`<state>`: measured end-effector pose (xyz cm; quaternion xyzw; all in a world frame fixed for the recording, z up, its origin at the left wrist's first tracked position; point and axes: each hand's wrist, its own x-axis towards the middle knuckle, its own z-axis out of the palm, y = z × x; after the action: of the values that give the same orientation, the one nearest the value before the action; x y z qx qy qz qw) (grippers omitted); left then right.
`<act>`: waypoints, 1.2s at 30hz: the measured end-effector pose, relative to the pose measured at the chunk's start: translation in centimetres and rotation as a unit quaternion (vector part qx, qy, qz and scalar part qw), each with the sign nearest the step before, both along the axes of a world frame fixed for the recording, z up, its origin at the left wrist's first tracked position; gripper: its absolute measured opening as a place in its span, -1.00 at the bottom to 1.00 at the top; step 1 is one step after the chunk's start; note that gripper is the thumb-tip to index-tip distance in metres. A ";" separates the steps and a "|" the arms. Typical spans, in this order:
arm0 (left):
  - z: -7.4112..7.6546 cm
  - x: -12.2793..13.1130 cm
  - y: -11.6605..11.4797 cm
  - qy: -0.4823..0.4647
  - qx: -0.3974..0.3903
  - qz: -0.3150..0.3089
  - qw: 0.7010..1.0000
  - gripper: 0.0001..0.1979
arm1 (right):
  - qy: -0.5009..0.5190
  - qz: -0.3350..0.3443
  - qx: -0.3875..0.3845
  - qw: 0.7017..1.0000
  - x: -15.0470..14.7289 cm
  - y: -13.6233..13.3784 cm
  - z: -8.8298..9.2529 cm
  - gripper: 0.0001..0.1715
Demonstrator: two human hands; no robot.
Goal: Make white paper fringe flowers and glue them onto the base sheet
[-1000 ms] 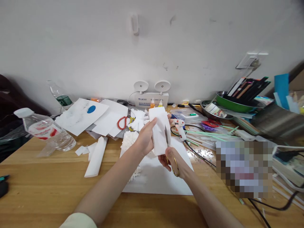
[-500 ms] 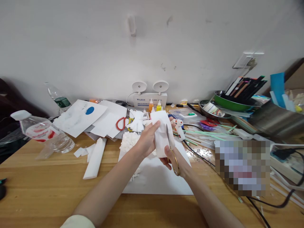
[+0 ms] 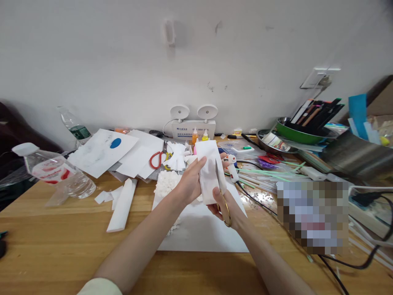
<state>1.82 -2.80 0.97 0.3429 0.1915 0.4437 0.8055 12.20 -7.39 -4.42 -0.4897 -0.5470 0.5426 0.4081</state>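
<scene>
My left hand (image 3: 189,183) grips a white folded sheet of paper (image 3: 208,172), held upright above the table. My right hand (image 3: 221,205) is closed on gold-handled scissors (image 3: 223,196); their blades run up into the sheet's right edge. Under both hands a large white sheet (image 3: 202,229) lies flat on the wooden table (image 3: 61,246), with a heap of small white cut pieces (image 3: 166,184) on its left part.
Red-handled scissors (image 3: 156,159) and loose white sheets (image 3: 123,151) lie behind. A plastic bottle (image 3: 55,170) lies at the left, a folded white strip (image 3: 121,205) near it. A glue gun (image 3: 231,166), straws, cables and a green bowl (image 3: 301,135) crowd the right.
The scissors have worked a little further up into the sheet, and the cut strip at its right edge has bent outward. Both hands stay in about the same place.
</scene>
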 end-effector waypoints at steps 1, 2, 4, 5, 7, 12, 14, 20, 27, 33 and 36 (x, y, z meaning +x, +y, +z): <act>0.0 0.0 0.0 -0.001 -0.002 -0.002 1.000 -0.61 | 0.005 -0.005 -0.006 1.000 0.0 0.0 -0.1 -0.33; 0.0 0.0 0.0 -0.002 -0.005 -0.004 1.000 -0.61 | 0.012 -0.011 -0.012 1.000 0.0 0.0 -0.2 -0.33; 0.0 -0.1 0.0 -0.002 -0.011 -0.006 1.000 -0.61 | 0.029 -0.026 -0.026 0.999 -0.1 0.0 -0.5 -0.34; 0.0 -0.1 0.0 -0.003 -0.013 -0.007 1.000 -0.60 | 0.037 -0.033 -0.034 0.998 -0.2 0.0 -0.5 -0.34; 0.1 -0.1 -0.1 -0.004 -0.016 -0.008 1.000 -0.60 | 0.056 -0.043 -0.050 0.996 -0.3 0.1 -0.7 -0.33; 0.2 -0.1 -0.1 -0.004 -0.017 -0.014 1.000 -0.59 | 0.083 -0.041 -0.070 0.993 -0.3 0.2 -0.9 -0.31; 0.2 -0.1 -0.1 -0.002 -0.017 -0.013 1.000 -0.58 | 0.081 -0.037 -0.070 0.994 -0.3 0.2 -1.1 -0.32; 0.3 -0.1 -0.1 0.001 -0.023 -0.014 1.000 -0.58 | 0.088 -0.033 -0.062 0.994 -0.2 0.4 -2.0 -0.34; 0.7 -0.1 -0.2 0.013 -0.025 0.008 1.000 -0.59 | 0.071 -0.026 -0.052 0.996 -0.1 0.6 -2.1 -0.29; 0.4 -0.4 0.0 0.009 -0.015 -0.009 1.000 -0.56 | 0.026 -0.014 -0.069 0.997 -0.1 0.6 -1.5 -0.26; 0.3 -0.4 0.1 0.005 -0.001 -0.009 1.000 -0.56 | 0.019 -0.001 -0.072 0.997 0.0 0.6 -1.3 -0.25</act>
<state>1.39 -2.66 1.28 0.3460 0.1927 0.4342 0.8090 12.21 -6.82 -5.73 -0.5077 -0.4981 0.5894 0.3831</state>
